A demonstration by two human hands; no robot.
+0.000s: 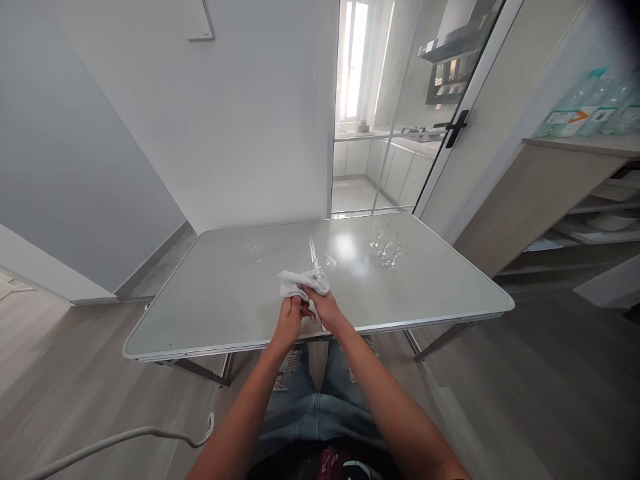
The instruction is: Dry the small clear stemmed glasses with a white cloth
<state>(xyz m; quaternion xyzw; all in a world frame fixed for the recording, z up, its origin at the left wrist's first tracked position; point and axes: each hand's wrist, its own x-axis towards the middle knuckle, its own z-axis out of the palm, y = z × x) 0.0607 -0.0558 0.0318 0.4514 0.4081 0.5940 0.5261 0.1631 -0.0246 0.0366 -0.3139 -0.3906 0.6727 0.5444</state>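
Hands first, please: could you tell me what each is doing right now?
Left hand: closed on the white cloth.
Right hand: closed on the small stemmed glass, cloth around its base.

There was one view only, taken from the person's head. It looked forward and steeply down over both forearms to the tabletop (225, 300), which filled the middle ground, its near edge close below. The wide lens also caught a white wall beyond, a glass door (400, 100) far right and shelves (590, 200) at right.

Both hands (307, 310) gripping white cloth (295, 283), small glass (325, 265), over table (210, 300)
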